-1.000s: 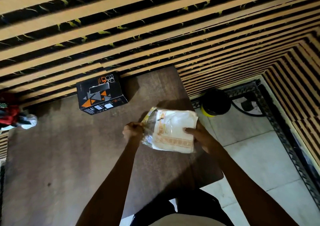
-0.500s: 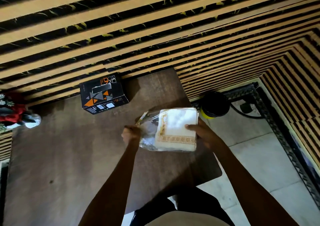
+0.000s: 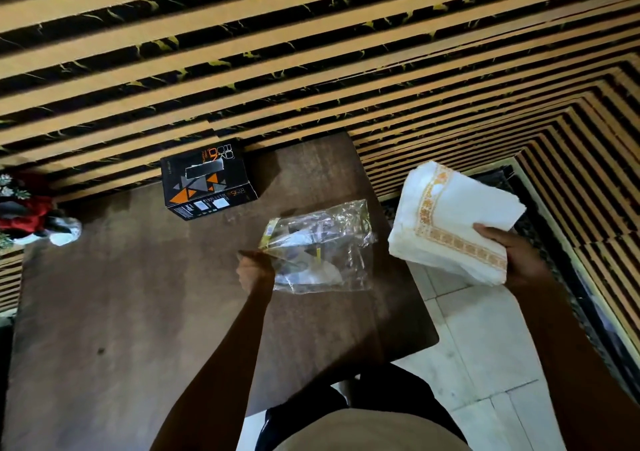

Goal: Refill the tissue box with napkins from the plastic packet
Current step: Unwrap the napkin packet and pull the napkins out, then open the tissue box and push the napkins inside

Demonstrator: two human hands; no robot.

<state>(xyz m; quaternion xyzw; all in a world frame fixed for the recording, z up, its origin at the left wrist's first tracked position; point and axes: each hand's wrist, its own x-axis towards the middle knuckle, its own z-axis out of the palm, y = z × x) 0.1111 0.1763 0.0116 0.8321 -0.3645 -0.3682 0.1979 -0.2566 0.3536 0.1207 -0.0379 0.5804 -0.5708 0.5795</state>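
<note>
Right hand (image 3: 519, 256) closed on napkin stack (image 3: 453, 222), off table (image 3: 138, 312) edge, clear of plastic packet (image 3: 318, 246) — left hand (image 3: 254, 270) pinches that, prob. empty. Light, soft, floppy; support underneath. Tissue box (image 3: 207, 179) w/ slot far back — feed gently.

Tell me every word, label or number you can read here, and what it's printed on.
Black cardboard tissue box with orange triangles: large stylised lettering on top, upside down to the camera, not surely readable; small white labels too small.
Clear plastic packet: yellow strip, print too blurred.
White napkin stack with orange border: pattern only, no text.
</note>
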